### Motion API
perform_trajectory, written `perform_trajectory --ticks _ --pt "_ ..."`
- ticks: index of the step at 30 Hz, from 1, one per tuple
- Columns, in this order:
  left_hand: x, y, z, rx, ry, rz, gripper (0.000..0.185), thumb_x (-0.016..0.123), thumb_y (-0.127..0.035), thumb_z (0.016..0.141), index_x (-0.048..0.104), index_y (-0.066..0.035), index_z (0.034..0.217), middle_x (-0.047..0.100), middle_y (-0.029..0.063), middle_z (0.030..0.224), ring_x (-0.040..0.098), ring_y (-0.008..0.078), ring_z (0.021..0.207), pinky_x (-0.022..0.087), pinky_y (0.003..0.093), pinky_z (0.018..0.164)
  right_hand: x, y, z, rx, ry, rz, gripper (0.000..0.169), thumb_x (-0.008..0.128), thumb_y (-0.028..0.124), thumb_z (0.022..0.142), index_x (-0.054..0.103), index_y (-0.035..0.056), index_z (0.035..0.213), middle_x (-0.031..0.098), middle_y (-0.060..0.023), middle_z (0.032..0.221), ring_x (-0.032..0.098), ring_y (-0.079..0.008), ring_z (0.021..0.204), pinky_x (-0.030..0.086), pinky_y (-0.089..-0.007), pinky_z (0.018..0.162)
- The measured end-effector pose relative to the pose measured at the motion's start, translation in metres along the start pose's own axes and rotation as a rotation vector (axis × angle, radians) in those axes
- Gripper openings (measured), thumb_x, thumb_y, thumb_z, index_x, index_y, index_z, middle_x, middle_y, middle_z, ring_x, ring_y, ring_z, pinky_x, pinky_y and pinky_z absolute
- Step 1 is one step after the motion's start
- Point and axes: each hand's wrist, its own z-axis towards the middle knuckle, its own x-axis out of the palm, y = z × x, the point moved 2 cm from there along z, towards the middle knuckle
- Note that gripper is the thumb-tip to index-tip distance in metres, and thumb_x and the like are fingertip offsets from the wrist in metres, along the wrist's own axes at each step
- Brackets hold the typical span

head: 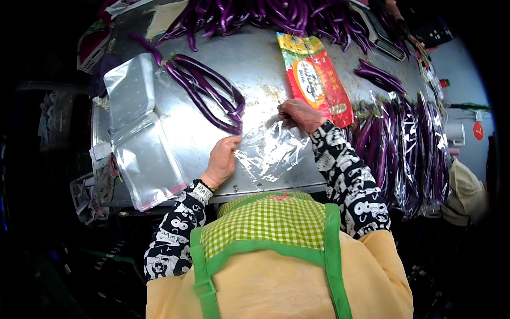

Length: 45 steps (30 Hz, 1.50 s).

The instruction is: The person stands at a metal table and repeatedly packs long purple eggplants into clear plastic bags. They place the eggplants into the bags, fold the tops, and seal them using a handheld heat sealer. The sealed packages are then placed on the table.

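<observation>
A clear plastic bag (275,149) hangs crumpled and shiny between my two hands above the metal table. My left hand (221,159) pinches its left side, right by the tips of several long purple eggplants (205,85). My right hand (301,113) has its fingers curled around the bag's other side. Glints of film show over the eggplants, but I cannot tell whether they lie inside a bag. Under my right wrist lies a red and yellow printed packet (314,75) bearing writing. To the left lies a stack of flat clear bags (147,159).
A heap of loose eggplants (255,16) covers the far side of the table (255,56). Bagged eggplants (410,151) lie along the right edge, with a small loose bunch (378,75) behind them. A scale (382,36) stands at the far right, near another person's hand (393,11).
</observation>
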Motion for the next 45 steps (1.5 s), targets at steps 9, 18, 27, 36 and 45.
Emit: perform_trajectory --ticks 9,18,27,36,45 --pt "0.006 0.003 -0.006 -0.518 -0.304 -0.494 0.011 0.045 -0.009 0.102 0.045 0.002 0.104 0.064 0.0127 0.099 0.066 0.0186 0.094 0.052 0.0285 0.084 0.017 -0.010 -0.028 0.154 -0.319 0.717 0.064 0.069 0.001 0.079 0.041 0.0008 0.136 0.053 -0.0096 0.123 0.057 -0.0174 0.100 0.051 -0.0299 0.086" --pt "-0.002 -0.008 -0.005 -0.570 -0.344 -0.457 0.026 0.060 -0.014 0.096 0.045 0.003 0.109 0.066 0.0134 0.101 0.068 0.0208 0.094 0.053 0.0317 0.084 0.025 0.080 -0.008 -0.410 -0.193 0.082 0.039 0.081 0.011 0.076 0.065 0.0031 0.110 0.060 -0.0068 0.109 0.057 -0.0190 0.102 0.044 -0.0305 0.092" --pt "-0.027 -0.011 0.050 -0.680 -0.686 -0.321 0.023 0.059 -0.018 0.097 0.062 0.001 0.085 0.067 0.0084 0.079 0.062 0.0153 0.073 0.048 0.0291 0.066 0.038 0.108 0.066 -0.173 -0.315 0.349 0.014 0.068 0.011 0.091 0.067 -0.0002 0.099 0.066 -0.0009 0.087 0.057 -0.0077 0.078 0.047 -0.0236 0.073" --pt "-0.023 0.066 0.040 -0.865 -0.740 0.162 0.026 0.062 -0.024 0.093 0.058 -0.003 0.080 0.056 0.0104 0.088 0.057 0.0295 0.075 0.047 0.0402 0.069 0.049 0.067 0.119 -0.028 -0.371 -0.328 0.021 0.058 0.029 0.094 0.065 0.0094 0.092 0.067 -0.0142 0.089 0.065 -0.0351 0.080 0.050 -0.0426 0.071" --pt "-0.044 0.072 0.061 -1.258 -0.455 0.161 0.061 0.061 -0.032 0.088 0.042 0.005 0.133 0.065 0.0232 0.101 0.063 0.0396 0.094 0.048 0.0464 0.081 0.065 0.052 0.122 -0.095 -0.409 -0.578 0.023 0.059 0.020 0.088 0.059 0.0081 0.108 0.061 -0.0147 0.104 0.063 -0.0335 0.091 0.051 -0.0428 0.079"
